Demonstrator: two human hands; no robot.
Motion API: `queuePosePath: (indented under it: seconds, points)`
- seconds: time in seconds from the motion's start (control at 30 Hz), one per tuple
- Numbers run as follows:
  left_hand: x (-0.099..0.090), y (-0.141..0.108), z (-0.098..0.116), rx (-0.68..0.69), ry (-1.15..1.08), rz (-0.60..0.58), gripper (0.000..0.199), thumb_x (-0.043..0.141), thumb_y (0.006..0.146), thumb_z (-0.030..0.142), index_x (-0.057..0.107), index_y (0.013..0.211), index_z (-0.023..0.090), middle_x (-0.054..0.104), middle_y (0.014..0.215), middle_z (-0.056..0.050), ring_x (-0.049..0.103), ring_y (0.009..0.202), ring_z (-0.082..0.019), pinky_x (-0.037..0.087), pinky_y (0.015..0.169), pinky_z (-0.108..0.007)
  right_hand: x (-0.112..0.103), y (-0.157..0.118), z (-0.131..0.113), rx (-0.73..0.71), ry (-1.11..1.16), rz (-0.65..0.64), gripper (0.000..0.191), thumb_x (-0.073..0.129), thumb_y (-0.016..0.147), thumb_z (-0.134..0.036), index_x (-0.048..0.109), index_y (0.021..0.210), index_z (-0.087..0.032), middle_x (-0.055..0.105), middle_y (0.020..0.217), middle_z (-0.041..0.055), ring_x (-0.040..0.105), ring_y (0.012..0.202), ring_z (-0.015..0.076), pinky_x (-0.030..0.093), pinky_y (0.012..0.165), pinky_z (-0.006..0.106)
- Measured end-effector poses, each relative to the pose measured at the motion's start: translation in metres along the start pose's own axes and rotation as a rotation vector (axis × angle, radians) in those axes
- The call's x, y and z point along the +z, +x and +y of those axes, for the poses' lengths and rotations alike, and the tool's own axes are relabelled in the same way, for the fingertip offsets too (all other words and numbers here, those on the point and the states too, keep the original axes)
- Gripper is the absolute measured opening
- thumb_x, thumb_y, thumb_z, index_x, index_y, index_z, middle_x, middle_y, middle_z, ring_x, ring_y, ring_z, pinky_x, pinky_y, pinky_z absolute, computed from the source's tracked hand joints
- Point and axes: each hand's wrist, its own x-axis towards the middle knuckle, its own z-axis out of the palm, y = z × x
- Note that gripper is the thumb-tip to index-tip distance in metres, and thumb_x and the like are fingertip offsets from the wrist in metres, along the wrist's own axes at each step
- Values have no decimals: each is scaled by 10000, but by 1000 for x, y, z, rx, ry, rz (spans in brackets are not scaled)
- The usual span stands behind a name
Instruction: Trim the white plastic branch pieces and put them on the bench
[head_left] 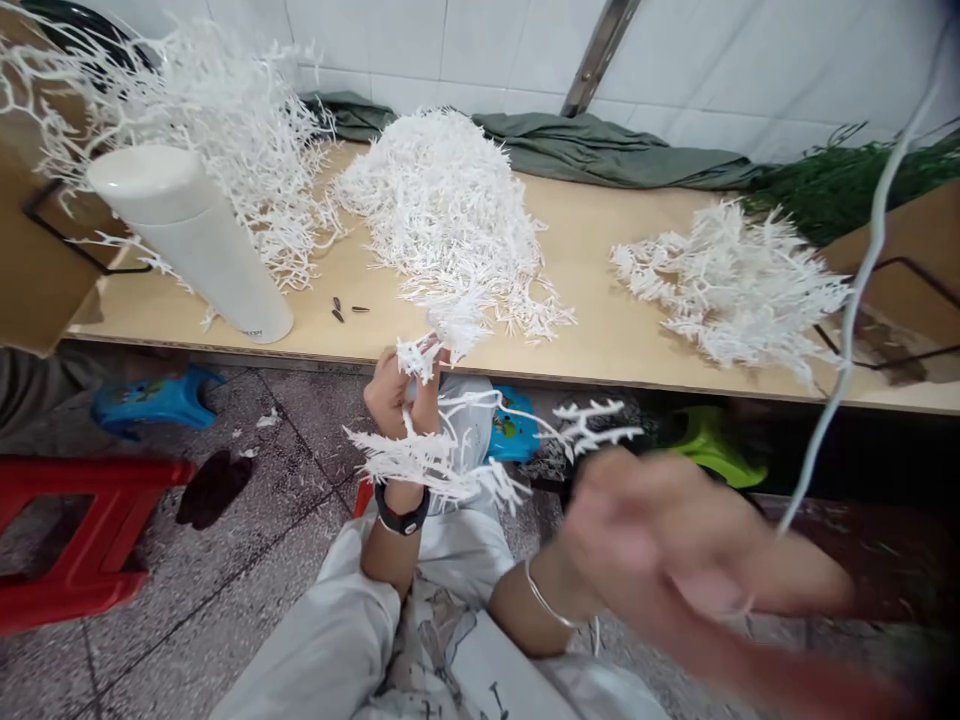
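Left hand (405, 400): grip closed on white, thin, branched plastic-like sprigs (427, 460), just at worktop (592, 240) front edge.
Right hand (652, 520): blurred, near sprig tips; grip I cannot tell.
Mound: spiky white pieces (450, 200), at 12 o'clock from left hand.
Flask: smooth white cylinder (202, 250), 10 o'clock.
Open room: bare tan board, 1 o'clock, between mound and looser white pile (739, 285).

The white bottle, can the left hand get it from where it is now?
Probably yes. The left hand is by the edge of the table, and only small dark seeds lie between it and the bottle. But its fingers are busy holding white twigs.
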Motion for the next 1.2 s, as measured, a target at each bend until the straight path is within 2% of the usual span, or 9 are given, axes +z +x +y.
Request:
queuePosePath:
  seconds: [0.07,0.17,0.33,0.53,0.67,0.73,0.87,1.0,1.2]
  points:
    - [1,-5,6,-46,-71,-75,185,628,824,378,742,752,252,727,733,7,664,696,-146,530,668,-299,18,4,7,26,129,62,200,507,869,-374,553,1063,-361,636,924,-19,632,864,175,535,695,360]
    - [0,-9,17,-168,-131,-286,338,479,898,471,733,953,256,729,990,-34,657,996,-211,509,915,-386,39,7,18,139,206,-28,480,665,755,-233,521,1212,-265,604,1194,52,592,1075,205,506,900,381]
    - [0,-7,10,-75,53,-615,505,358,922,525,563,1278,232,451,1449,-80,242,1423,-279,143,1176,-504,43,4,25,322,231,46,42,636,764,-227,634,774,-186,646,706,0,593,644,126,497,624,262]
    - [-19,16,-17,269,37,-1014,740,673,705,571,492,1338,234,439,1445,-131,251,1410,-347,194,1150,-562,39,6,27,481,310,-28,236,623,790,-348,561,644,-173,348,449,-82,268,388,41,234,380,193]
    - [-46,36,-21,238,-43,-1441,710,717,710,470,488,1346,254,562,1340,-112,442,1306,-319,342,1101,-518,36,9,28,478,328,-40,359,622,796,-408,476,564,-176,309,442,-85,231,392,33,198,387,201]
    - [-60,43,-20,116,-39,-1394,474,623,829,353,546,1291,279,606,1295,-75,502,1262,-261,380,1086,-458,33,10,29,488,312,-11,307,632,789,-402,527,611,-176,313,453,-85,231,401,36,194,390,204]
    - [-69,45,-9,-193,-70,-960,363,423,943,341,567,1268,268,600,1304,-70,520,1248,-214,365,1096,-415,29,10,33,513,233,2,205,652,772,-366,631,720,-169,325,485,-75,234,427,46,175,391,206]
    - [-46,28,8,-321,-163,-946,607,704,748,421,532,1302,242,603,1291,-94,551,1201,-253,416,1048,-390,32,8,37,348,137,-152,141,623,769,-277,651,684,-169,429,493,-55,339,455,65,276,432,206]
    - [-17,9,11,-526,-316,-917,249,656,801,370,723,952,183,734,933,-42,663,914,-196,513,863,-316,34,3,50,208,-1,-112,74,621,746,-216,683,764,-179,666,716,8,563,648,134,444,626,257]
